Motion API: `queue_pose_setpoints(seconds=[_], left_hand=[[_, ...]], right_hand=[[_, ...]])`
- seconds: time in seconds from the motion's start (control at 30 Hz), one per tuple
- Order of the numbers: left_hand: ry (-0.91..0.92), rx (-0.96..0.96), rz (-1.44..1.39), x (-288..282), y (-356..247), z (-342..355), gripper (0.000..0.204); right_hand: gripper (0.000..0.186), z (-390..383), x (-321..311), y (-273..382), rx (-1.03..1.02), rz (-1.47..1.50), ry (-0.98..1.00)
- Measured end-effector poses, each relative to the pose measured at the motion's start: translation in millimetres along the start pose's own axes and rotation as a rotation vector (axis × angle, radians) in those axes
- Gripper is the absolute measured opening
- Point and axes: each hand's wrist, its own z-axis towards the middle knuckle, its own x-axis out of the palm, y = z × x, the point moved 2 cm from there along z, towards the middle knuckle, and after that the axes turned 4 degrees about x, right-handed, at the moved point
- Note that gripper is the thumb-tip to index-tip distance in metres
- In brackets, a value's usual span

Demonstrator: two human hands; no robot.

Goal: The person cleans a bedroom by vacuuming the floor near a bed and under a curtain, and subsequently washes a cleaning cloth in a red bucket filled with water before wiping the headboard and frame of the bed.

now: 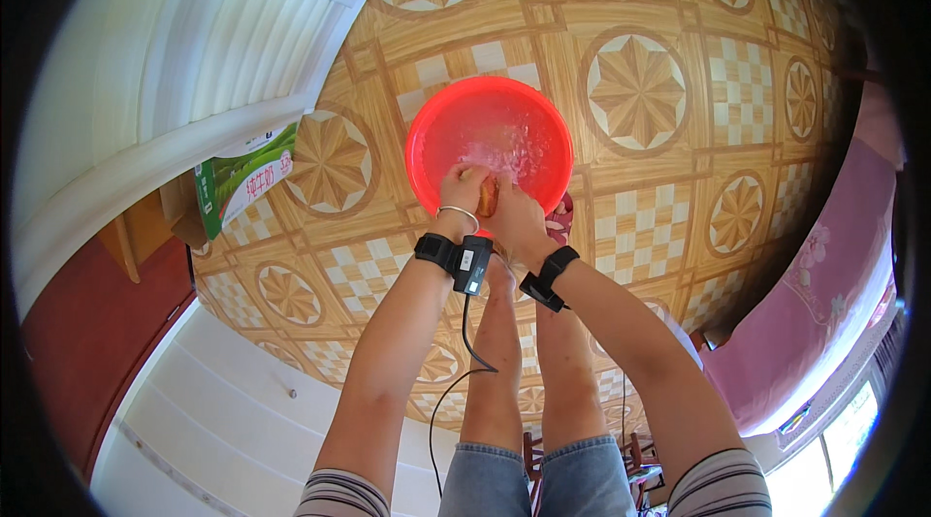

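A round red basin [419,160] stands on the floor in front of my feet, with cloudy, bubbly water in it. Over its near rim my two hands come together. My left hand [464,191] is closed on one side of a small orange-brown oblong thing [488,195], whose kind I cannot make out. Against its other side presses my right hand [516,218], fingers curled in toward the water. The fingertips of both hands are partly hidden. A black wrist strap with a small box sits on each forearm.
The patterned wood-look floor [635,95] surrounds the basin. To the left are a green and white carton [250,177] and a pale curtain-like covering [223,32]. A pink bedspread [824,274] hangs at the right. A black cable [465,328] trails from my left wrist.
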Motion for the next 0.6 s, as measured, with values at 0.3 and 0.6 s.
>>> queue_pose_setpoints(seconds=[0.3, 0.6], left_hand=[[0.404, -0.071, -0.346, -18, -8, -17, 0.041], [0.648, -0.171, -0.352, -6, -31, -44, 0.025]], right_hand=[[0.038, 18, -8, -31, 0.12, 0.51, 0.67], [0.04, -8, -3, -35, 0.626, 1.457, 1.41]])
